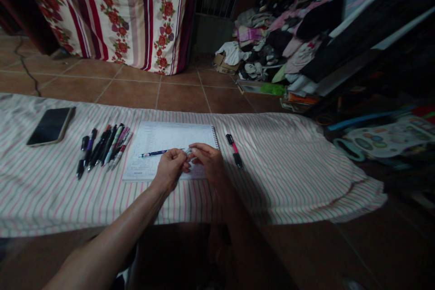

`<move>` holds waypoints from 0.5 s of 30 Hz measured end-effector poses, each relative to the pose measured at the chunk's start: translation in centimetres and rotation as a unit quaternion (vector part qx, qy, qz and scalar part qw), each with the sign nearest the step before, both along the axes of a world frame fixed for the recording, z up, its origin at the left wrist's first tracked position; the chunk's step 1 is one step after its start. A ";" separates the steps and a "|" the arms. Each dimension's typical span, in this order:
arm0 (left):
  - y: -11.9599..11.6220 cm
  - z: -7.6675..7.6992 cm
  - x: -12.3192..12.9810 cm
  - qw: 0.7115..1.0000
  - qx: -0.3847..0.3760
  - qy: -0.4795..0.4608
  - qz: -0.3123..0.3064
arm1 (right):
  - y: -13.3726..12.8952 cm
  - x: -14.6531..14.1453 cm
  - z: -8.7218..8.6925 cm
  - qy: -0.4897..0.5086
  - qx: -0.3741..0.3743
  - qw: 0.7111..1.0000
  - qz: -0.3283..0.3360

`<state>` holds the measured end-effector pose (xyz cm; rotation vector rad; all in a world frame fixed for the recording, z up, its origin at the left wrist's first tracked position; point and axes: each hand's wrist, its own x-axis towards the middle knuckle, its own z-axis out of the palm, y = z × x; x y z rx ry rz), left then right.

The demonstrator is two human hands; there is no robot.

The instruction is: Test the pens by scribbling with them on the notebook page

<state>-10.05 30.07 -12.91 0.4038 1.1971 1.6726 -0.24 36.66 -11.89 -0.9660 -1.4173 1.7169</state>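
Observation:
Over an open spiral notebook (176,133), both hands meet at their fingertips. My left hand (171,163) is closed in a pinch, and my right hand (208,158) has its fingers bent around the same small, pale thing (188,150), too small to make out. A dark blue patterned pen (152,153) lies on the page, just left of my left hand. Right of the notebook rests a red and black pen (234,150). Several pens and markers (107,147) are grouped on the cloth to the left of the notebook.
A phone (50,126) lies at the left of the striped cloth (288,167) covering the table. Beyond are a floral curtain (129,18), tiled floor (136,93) and a heap of clothes (282,36). Dark furniture and a patterned item (384,140) stand at the right.

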 end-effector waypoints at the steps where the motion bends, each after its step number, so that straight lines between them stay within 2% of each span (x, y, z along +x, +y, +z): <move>1: 0.0 -0.1 0.0 1.000 -0.001 0.004 0.001 | 0.0 0.0 -0.1 0.001 0.000 1.000 0.002; 15: 0.2 -0.4 -0.1 1.000 -0.010 0.021 0.013 | -0.3 -0.2 0.0 0.023 -0.048 0.999 0.004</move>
